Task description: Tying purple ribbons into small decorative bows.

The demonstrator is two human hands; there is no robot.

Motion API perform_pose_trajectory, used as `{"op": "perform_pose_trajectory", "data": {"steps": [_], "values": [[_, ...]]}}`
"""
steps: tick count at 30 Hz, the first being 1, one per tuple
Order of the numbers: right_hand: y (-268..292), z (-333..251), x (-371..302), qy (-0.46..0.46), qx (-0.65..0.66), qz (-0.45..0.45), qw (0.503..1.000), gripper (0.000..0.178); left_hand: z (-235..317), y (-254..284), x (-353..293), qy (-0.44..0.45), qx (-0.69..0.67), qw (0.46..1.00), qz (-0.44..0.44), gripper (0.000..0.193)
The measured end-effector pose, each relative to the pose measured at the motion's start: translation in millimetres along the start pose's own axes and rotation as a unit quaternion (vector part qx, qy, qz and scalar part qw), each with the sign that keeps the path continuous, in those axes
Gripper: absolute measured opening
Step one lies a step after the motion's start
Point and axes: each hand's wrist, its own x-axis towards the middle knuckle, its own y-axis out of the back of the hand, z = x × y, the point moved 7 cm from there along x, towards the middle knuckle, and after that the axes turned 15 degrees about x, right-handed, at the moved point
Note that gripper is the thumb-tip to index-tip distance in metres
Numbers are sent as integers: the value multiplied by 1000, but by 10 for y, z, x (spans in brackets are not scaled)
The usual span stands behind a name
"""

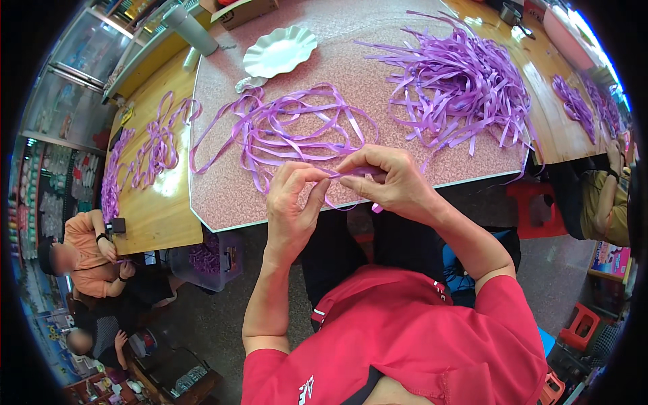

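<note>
My left hand (295, 202) and my right hand (391, 179) meet just above the table's near edge. Both pinch a narrow purple ribbon (332, 173) between thumb and fingers, with the fingertips almost touching. A bit of the ribbon hangs below the hands. Right behind them, a loose looped heap of purple ribbon (297, 128) lies on the pinkish speckled tabletop (351, 74). Farther right rests a thick bundle of cut purple ribbon strips (466, 88). What exactly the fingertips do with the ribbon is too small to tell.
A pale scalloped plate (280, 51) and a grey tumbler (190, 30) stand at the back left. More purple ribbon (158, 152) lies on the wooden table to the left. A clear plastic bin (208, 262) and a red stool (536, 209) are beside the table. Other people sit left and right.
</note>
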Motion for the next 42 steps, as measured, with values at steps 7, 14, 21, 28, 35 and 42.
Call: {"op": "perform_pose_trajectory", "data": {"steps": [7, 14, 21, 28, 35, 42], "values": [[131, -47, 76, 9, -6, 25, 1000, 7, -207, -209, -139, 165, -381, 907, -72, 5], [-63, -26, -10, 90, -19, 20, 996, 7, -173, -292, -138, 168, -586, 791, 52, 5], [38, 144, -28, -51, 88, 34, 994, 12, 273, 25, -26, -142, 40, 978, 147, 14], [54, 299, -75, -68, 168, 59, 982, 24, -14, -139, -77, 92, -403, 909, 39, 8], [154, 247, -13, -135, 207, 46, 968, 14, -232, -261, -245, 197, -417, 885, -63, 10], [-68, 482, -81, -188, 321, 61, 926, 17, -140, -385, -183, 233, -580, 780, 24, 10]]}}
